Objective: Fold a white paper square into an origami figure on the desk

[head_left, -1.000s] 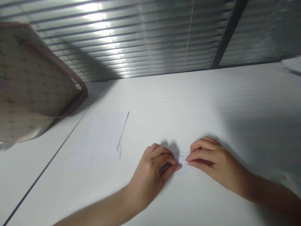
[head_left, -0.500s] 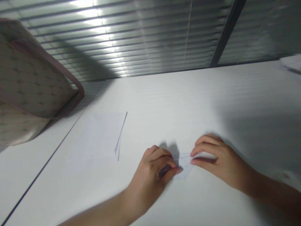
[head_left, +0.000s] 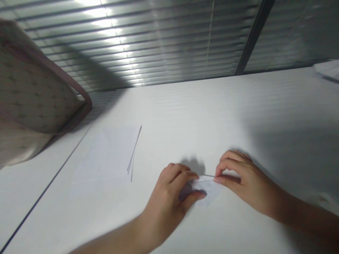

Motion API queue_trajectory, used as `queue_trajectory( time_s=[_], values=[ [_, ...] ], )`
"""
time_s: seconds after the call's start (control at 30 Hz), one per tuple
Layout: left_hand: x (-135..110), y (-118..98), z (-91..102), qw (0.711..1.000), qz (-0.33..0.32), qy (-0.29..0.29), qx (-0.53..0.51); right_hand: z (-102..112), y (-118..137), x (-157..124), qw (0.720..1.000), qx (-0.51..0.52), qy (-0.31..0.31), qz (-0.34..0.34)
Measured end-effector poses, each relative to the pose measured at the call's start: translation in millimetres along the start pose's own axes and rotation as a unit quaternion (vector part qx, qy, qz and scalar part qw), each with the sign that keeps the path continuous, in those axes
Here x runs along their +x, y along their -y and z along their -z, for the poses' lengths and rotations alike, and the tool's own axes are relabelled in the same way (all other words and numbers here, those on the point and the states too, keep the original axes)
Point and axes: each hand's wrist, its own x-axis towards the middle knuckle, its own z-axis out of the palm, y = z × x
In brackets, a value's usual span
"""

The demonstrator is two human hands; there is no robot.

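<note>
A small piece of folded white paper (head_left: 208, 190) lies on the white table, with crease lines across it. My left hand (head_left: 173, 197) holds the paper's left part, thumb on its face and fingers curled over the upper edge. Between the thumb and index finger of my right hand (head_left: 235, 176) the paper's upper right corner is pinched. The paper's left end is partly hidden behind my left fingers.
Several white paper sheets (head_left: 106, 158) lie fanned to the left. A quilted bag (head_left: 34, 91) with a pinkish handle stands at the far left. Window blinds (head_left: 169, 42) rise behind the table (head_left: 172, 116). More paper (head_left: 328, 70) lies far right. A dark seam crosses the table at left.
My left thumb and index finger have spread further apart on the paper. The right fingers have closed into a tighter pinch at its upper edge. The view has shifted slightly.
</note>
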Motion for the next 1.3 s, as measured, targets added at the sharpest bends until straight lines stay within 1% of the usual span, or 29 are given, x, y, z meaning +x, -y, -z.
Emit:
queue_trajectory(
  time_s=[0.07,0.17,0.27,0.37,0.43,0.5,0.57,0.63,0.7,0.83,0.93,1.07,1.17,1.2,1.23,1.27,1.3],
  values=[
    [0,0,0.0,1.0,0.018,-0.004,0.023,0,-1,-1,1.0,0.006,0.005,-0.004],
    [2,-1,0.6,0.999,0.038,0.007,0.036,0,1,-2,0.999,0.031,0.001,-0.011],
    [5,-2,3.4,0.998,0.052,0.029,0.01,1,6,-3,0.997,0.074,-0.007,-0.023],
    [8,-5,8.6,0.994,0.082,0.069,-0.039,2,11,-4,0.993,0.111,0.004,-0.05],
    [8,-7,12.7,0.982,0.137,0.095,-0.084,5,11,-3,0.987,0.142,0.019,-0.076],
    [9,-8,16.4,0.961,0.209,0.109,-0.148,9,10,-2,0.977,0.187,0.031,-0.101],
    [9,-9,19.0,0.936,0.258,0.108,-0.212,13,9,-1,0.965,0.234,0.034,-0.118],
    [10,-9,20.6,0.923,0.277,0.099,-0.248,17,8,0,0.954,0.272,0.034,-0.126],
    [12,-9,21.6,0.919,0.283,0.094,-0.258,20,10,1,0.948,0.287,0.044,-0.129],
    [14,-12,23.5,0.914,0.298,0.094,-0.259,21,14,1,0.955,0.252,0.072,-0.136],
    [14,-11,23.9,0.91,0.302,0.098,-0.266,20,13,-1,0.965,0.214,0.064,-0.138],
    [12,-7,20.8,0.904,0.297,0.097,-0.292,20,12,-3,0.981,0.154,0.022,-0.117],
    [10,-5,18.2,0.91,0.286,0.092,-0.286,19,11,-5,0.987,0.128,0.009,-0.098],
    [9,-6,18.2,0.918,0.274,0.09,-0.272,18,11,-5,0.988,0.125,0.003,-0.088],
    [8,-6,18.7,0.932,0.25,0.083,-0.249,17,10,-6,0.99,0.122,-0.006,-0.072],
    [7,-6,19.9,0.953,0.203,0.068,-0.216,16,10,-6,0.992,0.118,-0.018,-0.042],
    [5,-7,21.5,0.975,0.131,0.049,-0.17,15,9,-7,0.994,0.109,-0.029,0.003]
  ],
)
